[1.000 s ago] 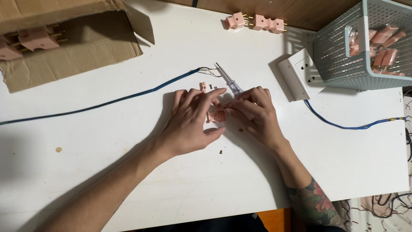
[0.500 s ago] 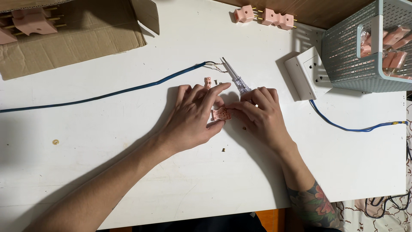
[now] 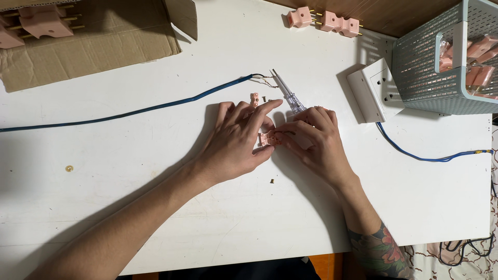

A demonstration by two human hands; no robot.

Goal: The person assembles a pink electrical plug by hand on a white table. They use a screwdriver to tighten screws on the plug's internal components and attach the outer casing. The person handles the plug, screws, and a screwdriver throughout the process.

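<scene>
While both hands meet at mid-table, the left hand (image 3: 236, 142) pinches the pink plug half (image 3: 267, 138) against the white table (image 3: 155, 218), and the right hand (image 3: 316, 140) grips the clear-handled screwdriver (image 3: 290, 96) while touching the same piece. Compared with half a second ago, the hold is unchanged; only the camera has shifted. A loose screw (image 3: 271, 181) lies near.

The left hand (image 3: 236, 142) has lifted its forefinger straight.
</scene>
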